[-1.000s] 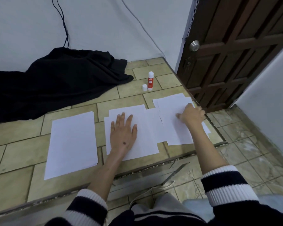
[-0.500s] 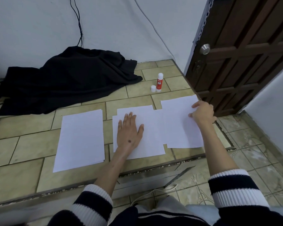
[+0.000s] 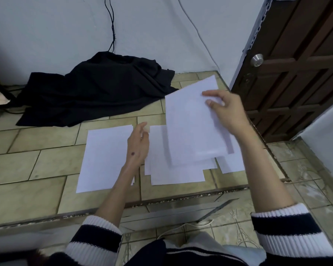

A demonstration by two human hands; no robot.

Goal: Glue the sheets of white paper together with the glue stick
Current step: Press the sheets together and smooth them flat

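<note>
My right hand (image 3: 226, 110) pinches the far right edge of a white sheet (image 3: 192, 123) and holds it lifted and tilted above the floor. Under it lie overlapping white sheets (image 3: 173, 173) on the tiles. A separate sheet stack (image 3: 104, 158) lies to their left. My left hand (image 3: 138, 144) hovers between the two groups, fingers loosely apart, holding nothing. The lifted sheet hides the spot where the glue stick stood; I do not see the glue stick.
A black cloth (image 3: 96, 89) is heaped by the wall at the back left, with a black cable (image 3: 112, 25) hanging above it. A dark wooden door (image 3: 296, 70) stands at the right. A metal floor strip (image 3: 171, 212) crosses in front of me.
My right hand has raised the right-hand sheet off the floor and tilted it up. My left hand has lifted from the middle sheets and shifted left.
</note>
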